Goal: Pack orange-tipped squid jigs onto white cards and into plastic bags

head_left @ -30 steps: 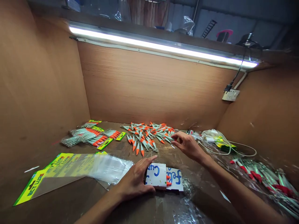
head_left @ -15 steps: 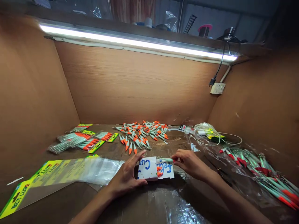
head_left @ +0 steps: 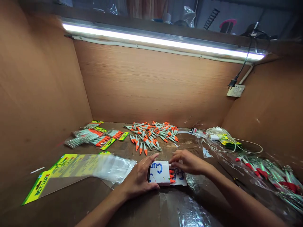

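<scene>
My left hand [head_left: 143,173] grips a white card sleeve [head_left: 159,177] with blue handwriting, thumb along the near edge and fingers on the far side. Orange tips of several fishing lures [head_left: 172,176] stick out of the sleeve's right end, over a white card flap [head_left: 180,178] that also bears blue writing. At this same end, my right hand [head_left: 181,160] is closed, its fingertips pressing on a pale lure that is mostly hidden. Behind the hands lies a loose pile of white-and-orange fishing lures [head_left: 151,135].
Clear plastic bags with yellow headers [head_left: 80,167] lie fanned out at left. Bagged lures [head_left: 87,137] sit behind them. On the right are wrapped lures [head_left: 267,173], a white cord [head_left: 251,143] and a dark tool with yellow on it [head_left: 235,179]. Wooden panels enclose the bench.
My right hand has moved left against the sleeve, and its lure has slid into the open end. My left hand keeps its hold. The whole view has shifted.
</scene>
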`<state>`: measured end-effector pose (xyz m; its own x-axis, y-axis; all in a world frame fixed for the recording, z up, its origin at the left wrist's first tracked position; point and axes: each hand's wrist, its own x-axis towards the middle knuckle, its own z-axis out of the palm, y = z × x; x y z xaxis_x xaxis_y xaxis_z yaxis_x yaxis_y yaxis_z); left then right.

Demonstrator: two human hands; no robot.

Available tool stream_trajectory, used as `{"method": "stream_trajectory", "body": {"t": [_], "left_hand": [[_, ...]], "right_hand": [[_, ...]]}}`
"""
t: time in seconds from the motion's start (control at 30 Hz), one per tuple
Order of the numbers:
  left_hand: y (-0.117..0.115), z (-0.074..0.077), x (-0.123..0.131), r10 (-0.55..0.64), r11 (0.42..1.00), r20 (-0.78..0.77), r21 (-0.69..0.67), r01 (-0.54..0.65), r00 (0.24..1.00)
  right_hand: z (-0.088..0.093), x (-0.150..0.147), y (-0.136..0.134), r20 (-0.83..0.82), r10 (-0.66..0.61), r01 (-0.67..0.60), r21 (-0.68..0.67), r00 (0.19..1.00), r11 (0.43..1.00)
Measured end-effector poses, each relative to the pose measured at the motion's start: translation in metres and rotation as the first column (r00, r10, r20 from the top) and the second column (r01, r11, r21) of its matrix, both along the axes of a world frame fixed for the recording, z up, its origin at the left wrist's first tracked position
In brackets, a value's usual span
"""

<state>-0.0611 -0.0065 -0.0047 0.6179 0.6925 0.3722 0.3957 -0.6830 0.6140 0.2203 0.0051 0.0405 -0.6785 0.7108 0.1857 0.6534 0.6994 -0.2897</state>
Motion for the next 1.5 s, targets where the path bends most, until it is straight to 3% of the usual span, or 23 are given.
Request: {"method": "stream_trajectory", "body": {"t": [0.1, 0.23, 0.37, 0.47, 0.67, 0.77, 0.87, 0.97, 1.07, 1.13, 1.23, 1.37, 1.43, 1.5], "left_hand": [[0.002, -0.001, -0.002, -0.002, 1.0, 0.009, 0.008, 0.002, 1.0], [0.002, -0.003, -0.003, 0.0, 1.0, 0.003, 0.01, 0.0, 1.0], [0.003, -0.003, -0.005, -0.005, 1.0, -0.01, 0.022, 0.005, 1.0], [0.002, -0.003, -0.006, -0.014, 0.999, 0.004, 0.03, 0.014, 1.0], [0.0, -0.002, -0.005, -0.036, 0.999, 0.013, 0.021, 0.035, 0.999], [-0.001, -0.001, -0.004, -0.036, 0.999, -0.005, 0.001, 0.036, 0.999], [-0.001, -0.001, -0.002, -0.032, 0.999, -0.02, -0.006, 0.032, 0.999], [0.0, -0.002, -0.001, -0.034, 0.999, -0.023, -0.006, 0.034, 0.999], [0.002, -0.003, 0.0, -0.035, 0.999, -0.02, -0.024, 0.034, 0.999], [0.002, -0.003, 0.001, -0.03, 0.999, -0.027, -0.038, 0.029, 0.999], [0.001, -0.001, 0.001, -0.017, 0.999, -0.041, -0.048, 0.015, 0.999], [0.001, 0.0, 0.001, -0.007, 0.998, -0.051, -0.068, 0.003, 0.999], [0.002, -0.001, 0.001, -0.011, 0.997, -0.052, -0.073, 0.007, 0.999], [0.002, -0.002, 0.001, -0.016, 0.997, -0.05, -0.07, 0.012, 0.999]], "right_hand": [[0.001, -0.005, 0.052, 0.051, -0.111, 0.098, 0.213, 0.992, 0.972], [-0.01, -0.035, 0.115, 0.176, -0.016, -0.027, 0.238, 0.984, 0.971], [-0.019, -0.052, 0.141, 0.238, 0.105, -0.152, 0.186, 0.966, 0.971], [-0.015, -0.047, 0.144, 0.19, 0.12, -0.152, 0.164, 0.974, 0.975], [-0.005, -0.021, 0.114, -0.088, -0.05, 0.06, 0.115, 0.995, 0.992], [-0.011, -0.008, 0.076, -0.289, -0.127, 0.11, -0.075, 0.949, 0.991], [-0.023, 0.005, 0.032, -0.57, -0.312, 0.032, -0.447, 0.76, 0.894], [-0.032, 0.015, -0.001, -0.672, -0.483, -0.003, -0.585, 0.561, 0.811], [-0.038, 0.022, -0.015, -0.689, -0.563, 0.055, -0.61, 0.457, 0.791], [-0.038, 0.024, -0.018, -0.684, -0.579, 0.107, -0.601, 0.444, 0.792], [-0.033, 0.023, -0.022, -0.66, -0.545, 0.232, -0.505, 0.518, 0.832], [-0.025, 0.021, -0.032, -0.632, -0.473, 0.404, -0.263, 0.614, 0.876], [-0.025, 0.021, -0.034, -0.649, -0.46, 0.373, -0.279, 0.605, 0.885], [-0.026, 0.021, -0.032, -0.686, -0.479, 0.267, -0.4, 0.547, 0.877]]}}
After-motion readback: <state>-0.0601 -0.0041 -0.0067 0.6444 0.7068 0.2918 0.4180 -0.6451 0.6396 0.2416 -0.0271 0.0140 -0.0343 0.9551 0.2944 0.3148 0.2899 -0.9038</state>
